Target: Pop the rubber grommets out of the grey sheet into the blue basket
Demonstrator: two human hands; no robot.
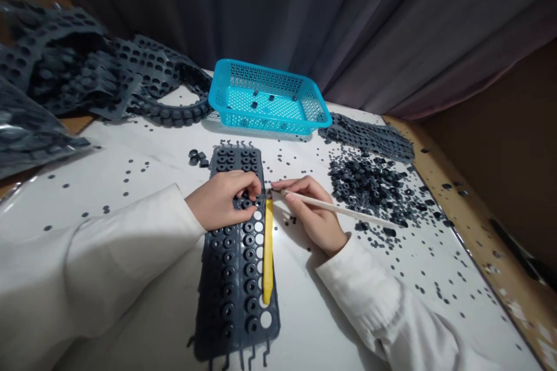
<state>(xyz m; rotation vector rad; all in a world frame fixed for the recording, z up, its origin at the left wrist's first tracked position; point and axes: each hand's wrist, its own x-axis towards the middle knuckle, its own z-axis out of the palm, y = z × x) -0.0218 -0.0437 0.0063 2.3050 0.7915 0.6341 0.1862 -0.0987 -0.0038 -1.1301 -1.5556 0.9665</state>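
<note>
Dark curtains (261,6) span the top of my view, above a white table (304,324). At lower center I see the black studded sheet (238,266). Left hand (224,200) rests there, fingers curled, any pinch unclear to me; right hand (319,217), right of center, grips a slim white stick (348,209).

White tabletop (304,313) under a blue basket (265,119), a dark studded sheet (239,313) and scattered black pieces (369,182)
</note>
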